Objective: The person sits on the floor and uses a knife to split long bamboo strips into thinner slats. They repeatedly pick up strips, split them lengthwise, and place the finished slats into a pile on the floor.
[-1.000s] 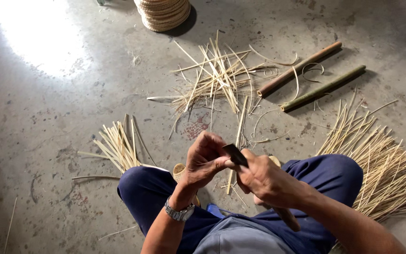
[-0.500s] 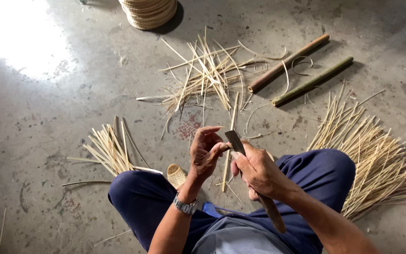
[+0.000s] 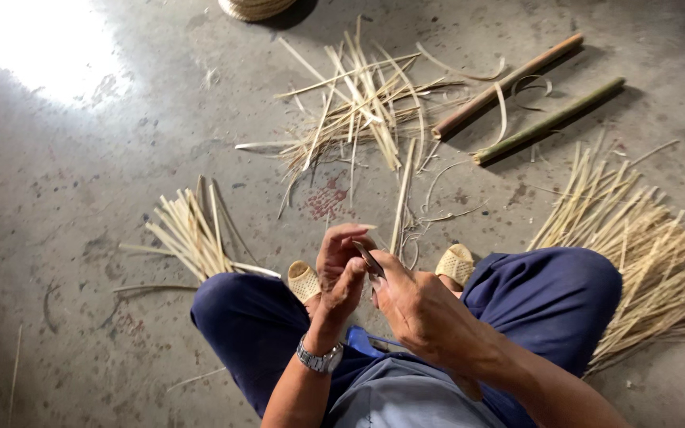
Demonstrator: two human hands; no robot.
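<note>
I sit on a concrete floor in dark blue trousers. My right hand [image 3: 426, 313] grips a knife with a dark blade [image 3: 369, 260] that points up and to the left. My left hand [image 3: 342, 265], a watch on its wrist, is closed around a thin pale bamboo strip [image 3: 400, 202] right beside the blade. The strip runs up and away from my hands toward the floor ahead. The knife's handle is hidden under my right forearm.
Loose bamboo strips [image 3: 358, 107] lie scattered ahead. A small bundle [image 3: 192, 234] lies at my left and a big heap [image 3: 644, 246] at my right. A brown stick [image 3: 509, 83] and a green stick [image 3: 549, 120] lie far right. A woven basket's edge [image 3: 255, 8] shows at top.
My hands have come closer to my body and lower in view. The knife blade now sits nearer my left fingers, and the view has tilted down, so the basket has slid to the top edge.
</note>
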